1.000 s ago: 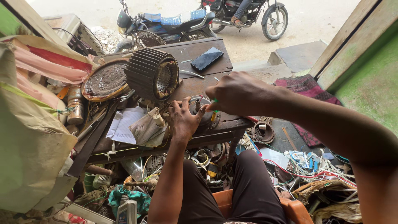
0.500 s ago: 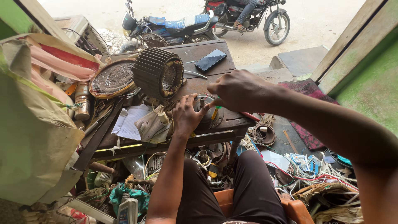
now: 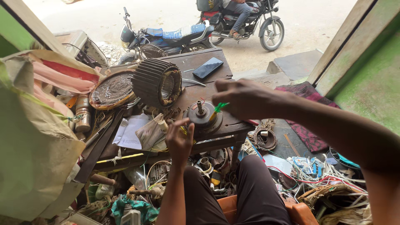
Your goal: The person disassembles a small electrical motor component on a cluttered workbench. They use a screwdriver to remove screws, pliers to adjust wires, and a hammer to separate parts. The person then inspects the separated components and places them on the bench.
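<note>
On the wooden table [image 3: 216, 77], near its front edge, sits the round motor part [image 3: 203, 117]; left hand [image 3: 180, 141] open, fingers spread against its left side, right hand [image 3: 246, 98] closed on a green-handled tool [image 3: 218, 108] above it. Step looks like working the tool at the part; next needs a steady left-hand brace.

finned motor housing [image 3: 157, 82] blocks left, phone [image 3: 207, 67] behind

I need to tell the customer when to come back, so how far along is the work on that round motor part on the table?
Done: the ribbed motor housing lies apart on its side, so the unit is stripped down. In hand: the right hand holds a green-handled tool at the round motor part; the left hand rests at the table edge beside it. Left: the parts are not joined together yet.
</note>
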Action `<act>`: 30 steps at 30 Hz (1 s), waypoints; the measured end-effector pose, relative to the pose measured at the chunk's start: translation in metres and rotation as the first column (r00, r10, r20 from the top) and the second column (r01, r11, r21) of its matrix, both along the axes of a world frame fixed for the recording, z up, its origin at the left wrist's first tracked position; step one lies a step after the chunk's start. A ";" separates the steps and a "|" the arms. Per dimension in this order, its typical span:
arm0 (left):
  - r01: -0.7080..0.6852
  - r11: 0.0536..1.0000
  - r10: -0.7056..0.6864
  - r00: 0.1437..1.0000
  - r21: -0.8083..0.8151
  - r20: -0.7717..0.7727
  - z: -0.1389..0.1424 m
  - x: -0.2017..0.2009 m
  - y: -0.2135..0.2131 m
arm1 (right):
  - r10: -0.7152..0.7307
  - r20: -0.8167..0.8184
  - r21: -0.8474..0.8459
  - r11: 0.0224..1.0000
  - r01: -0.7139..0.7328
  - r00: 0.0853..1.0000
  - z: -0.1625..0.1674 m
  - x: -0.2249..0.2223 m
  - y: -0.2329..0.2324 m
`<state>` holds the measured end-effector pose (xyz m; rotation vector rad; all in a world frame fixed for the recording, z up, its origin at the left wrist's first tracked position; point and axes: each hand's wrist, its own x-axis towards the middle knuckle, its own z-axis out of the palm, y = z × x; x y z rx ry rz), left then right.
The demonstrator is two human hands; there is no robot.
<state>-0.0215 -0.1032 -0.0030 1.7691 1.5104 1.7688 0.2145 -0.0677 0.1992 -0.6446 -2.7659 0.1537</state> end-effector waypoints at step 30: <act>-0.096 0.994 0.107 0.958 0.056 -0.267 0.003 0.004 -0.023 | -0.562 -0.058 -0.393 0.773 0.499 0.825 -0.147 0.004 0.085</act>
